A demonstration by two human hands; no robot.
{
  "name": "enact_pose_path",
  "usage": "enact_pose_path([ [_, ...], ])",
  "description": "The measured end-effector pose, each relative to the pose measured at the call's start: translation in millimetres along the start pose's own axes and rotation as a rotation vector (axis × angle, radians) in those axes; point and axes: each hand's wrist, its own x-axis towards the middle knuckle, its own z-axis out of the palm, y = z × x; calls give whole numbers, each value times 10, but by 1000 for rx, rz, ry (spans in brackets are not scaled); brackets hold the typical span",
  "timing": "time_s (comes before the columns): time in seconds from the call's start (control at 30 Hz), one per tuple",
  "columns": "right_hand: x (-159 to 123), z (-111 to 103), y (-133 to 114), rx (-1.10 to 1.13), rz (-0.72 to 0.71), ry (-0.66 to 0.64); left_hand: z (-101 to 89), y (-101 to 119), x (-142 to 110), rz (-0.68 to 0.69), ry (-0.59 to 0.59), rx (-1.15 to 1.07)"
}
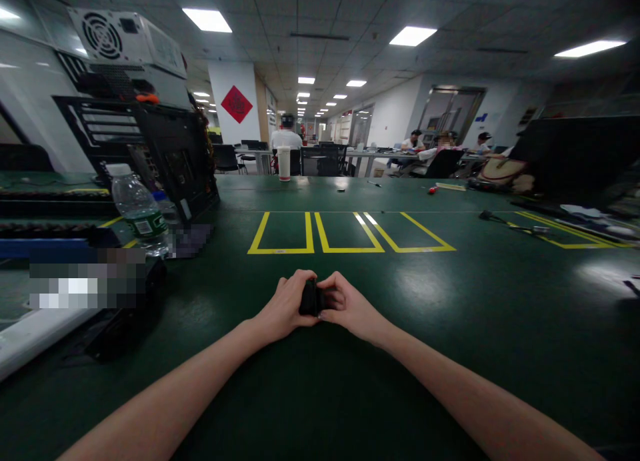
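Observation:
My left hand (286, 305) and my right hand (349, 305) meet in the middle of the dark green table (450, 327), both closed around a small black object (311, 298). The object is held just above the tabletop between the fingers of both hands, and most of it is hidden by them. Beyond my hands, three yellow taped rectangles (345, 233) are marked on the table.
A water bottle (139, 212) stands at the left beside an open black computer case (165, 151) with a power supply (127, 41) on top. A white cup (284, 163) stands at the far edge. Tools and cables (505, 222) lie at the right. People sit at desks far behind.

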Motion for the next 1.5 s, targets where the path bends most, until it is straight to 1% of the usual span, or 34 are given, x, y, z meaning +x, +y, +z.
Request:
enact_pose_path([
  [0.13,-4,15,-22,11,-1,-5,6,-3,6,4,7,-6],
  [0.23,10,-2,-10,-12,-5,36,12,-1,10,-5,12,-13],
  [0.33,24,-26,13,-41,26,55,8,4,6,-7,8,-19],
  [0.4,23,-35,12,-44,50,31,1,8,1,-8,3,-20],
  [0.6,-19,-16,-73,18,33,-36,-15,21,-5,-3,-21,-12],
  [0.73,-16,-7,-85,-23,38,14,-15,25,1,-4,-22,-4],
  [0.87,13,-26,-35,-44,40,49,-15,20,-1,2,-21,-13],
  [1.0,45,-58,14,-33,78,-1,-10,6,6,3,-18,-5],
  [1.17,36,-68,6,50,30,-54,-3,6,14,14,-24,7],
  [1.23,22,-59,-16,40,47,-41,-5,13,12,16,-23,5],
  [1.37,17,-43,-39,-29,64,35,-15,23,4,12,-21,-6],
  [1.5,39,-58,-8,-28,81,31,-22,24,1,0,-26,-8],
])
